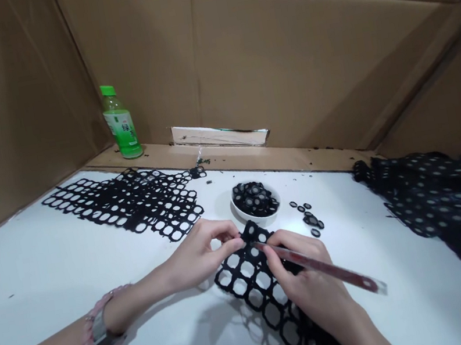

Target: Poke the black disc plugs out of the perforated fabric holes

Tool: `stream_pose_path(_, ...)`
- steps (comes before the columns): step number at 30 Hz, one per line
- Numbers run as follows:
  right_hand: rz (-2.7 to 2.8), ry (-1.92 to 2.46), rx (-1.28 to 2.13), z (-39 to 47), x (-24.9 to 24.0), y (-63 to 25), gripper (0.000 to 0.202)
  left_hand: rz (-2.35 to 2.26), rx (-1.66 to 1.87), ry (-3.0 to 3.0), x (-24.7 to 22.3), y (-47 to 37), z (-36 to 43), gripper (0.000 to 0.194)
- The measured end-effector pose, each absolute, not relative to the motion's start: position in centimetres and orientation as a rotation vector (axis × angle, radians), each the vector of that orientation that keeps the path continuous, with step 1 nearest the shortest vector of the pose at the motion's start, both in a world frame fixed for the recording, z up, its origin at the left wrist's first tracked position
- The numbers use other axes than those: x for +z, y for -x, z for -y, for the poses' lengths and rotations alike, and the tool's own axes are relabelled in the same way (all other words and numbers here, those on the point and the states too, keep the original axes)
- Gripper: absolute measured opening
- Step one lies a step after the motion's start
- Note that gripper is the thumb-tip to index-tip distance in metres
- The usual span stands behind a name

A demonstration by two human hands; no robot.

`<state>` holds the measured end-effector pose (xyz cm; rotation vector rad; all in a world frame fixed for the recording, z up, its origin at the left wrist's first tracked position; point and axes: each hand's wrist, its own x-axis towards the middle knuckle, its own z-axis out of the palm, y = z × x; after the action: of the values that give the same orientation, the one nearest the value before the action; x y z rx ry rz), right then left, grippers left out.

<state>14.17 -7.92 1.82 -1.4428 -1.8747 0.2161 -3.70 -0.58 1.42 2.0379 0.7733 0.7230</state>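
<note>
"What's held?"
"Left grip (202, 252) pinches the net (251, 282); right grip (306, 269) clasps a red tool (335, 271) above it."
"And the bowl (247, 216)?"
"Just beyond both grips, heaped with black rings (254, 196)."

You were in a makeshift workshop. Cardboard walls (282, 58) boxed in your white table (56, 290), black mesh (251, 283) and bowl (250, 217) of small black pieces (255, 196).

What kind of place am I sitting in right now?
Probably a makeshift handwork booth: cardboard walls enclose a white table, which holds a white bowl of small black pieces beyond the black mesh in your hands.
</note>
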Motion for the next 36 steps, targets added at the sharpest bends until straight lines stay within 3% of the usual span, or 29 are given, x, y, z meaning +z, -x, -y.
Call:
stream_pose_path(7, 1.926, 1.51, -0.078, 7.8, 1.9, -12.8, 0.021, -0.715, 0.813, -2.166, 1.3, 4.3, 0.7, 0.016)
stream_pose_path(9, 1.91, 1.468, 0.014, 7.6, 2.0, -13.1, 0.021, -0.745, 0.823, -2.106, 1.4, 4.4, 0.5, 0.017)
stream_pose_path(14, 1.745, 1.256, 0.618, 7.0, 2.5, -14.9, 0.024, -0.72, 0.753, -1.718, 1.6, 4.1, -0.2, 0.022)
stream_pose_path(19, 1.705, 1.188, 0.851, 7.0, 2.4, -15.3, 0.026, -0.63, 0.651, -1.444, 1.3, 3.7, -0.1, 0.024)
stream_pose_path(30, 1.634, 1.245, 0.93, 7.7, 1.3, -16.3, 0.029, -0.751, 0.639, -1.714, 1.2, 3.6, 0.0, 0.022)
stream_pose_path(36, 1.627, 1.242, 0.831, 7.8, 1.1, -15.9, 0.028, -0.88, 0.663, -2.003, 1.6, 3.8, 0.3, 0.032)
